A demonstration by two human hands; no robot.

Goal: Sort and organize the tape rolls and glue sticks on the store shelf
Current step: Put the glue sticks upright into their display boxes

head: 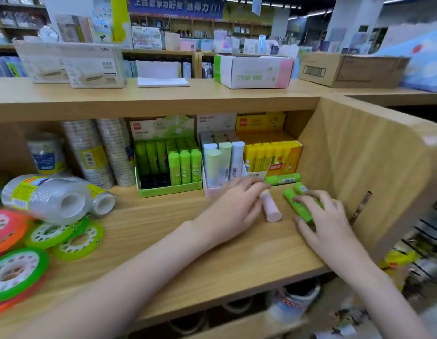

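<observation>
the two bare forearms reach in from the bottom edge over the wooden shelf [178,231]. the right hand [327,221] curls its fingers round a green glue stick [297,206] lying on the shelf near the right side wall [359,157], with a second green stick [301,187] just beside it, partly hidden under the fingers. the left hand [234,204] lies with fingers nearly straight, touching a pink glue stick [271,209] that lies on the board; its grip is not closed on it. a third green stick [283,178] lies crosswise just beyond the left fingertips. behind stand a green display box [168,189] of green sticks, a pastel box [210,190] of pale sticks, and a yellow box [283,165]. to the left, clear tape stacks [102,152] stand upright, a wrapped tape pack [46,196] lies on its side, and green tape rolls [78,241] and orange ones [7,228], blurred, lie flat at the frame edge.
</observation>
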